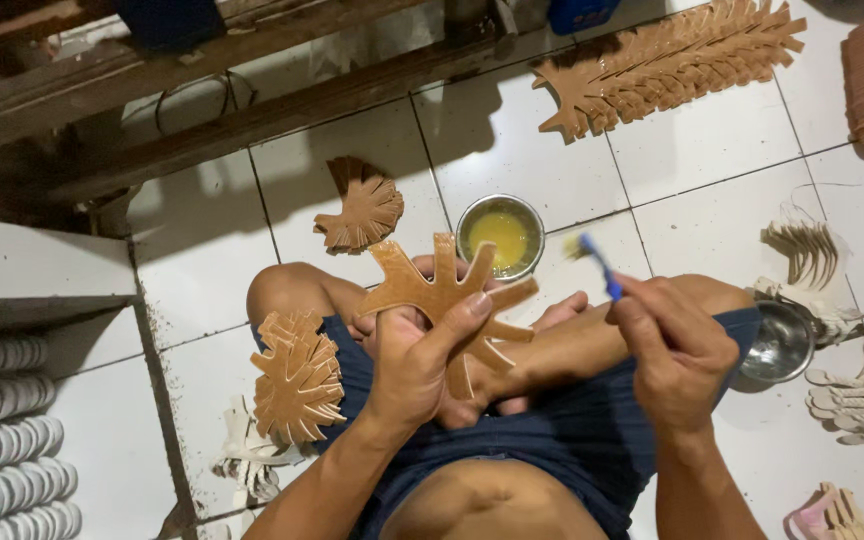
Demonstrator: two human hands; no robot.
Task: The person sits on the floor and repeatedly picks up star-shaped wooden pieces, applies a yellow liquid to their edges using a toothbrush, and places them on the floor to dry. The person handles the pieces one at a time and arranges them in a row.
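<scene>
Left hand (417,365) grips tan cutout (444,297); right hand (674,350) pinches blue brush (597,263) near glue bowl (500,236) on floor (712,220).

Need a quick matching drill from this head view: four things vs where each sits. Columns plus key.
Things:
1. brown branched cutout
2. blue-handled brush
3. bowl of yellow glue
4. empty steel bowl

Places:
A. on the floor tile just past the knees
B. held in the right hand
C. held in the left hand
D. on the floor beside the right thigh

Pairs: 1-C, 2-B, 3-A, 4-D
</scene>
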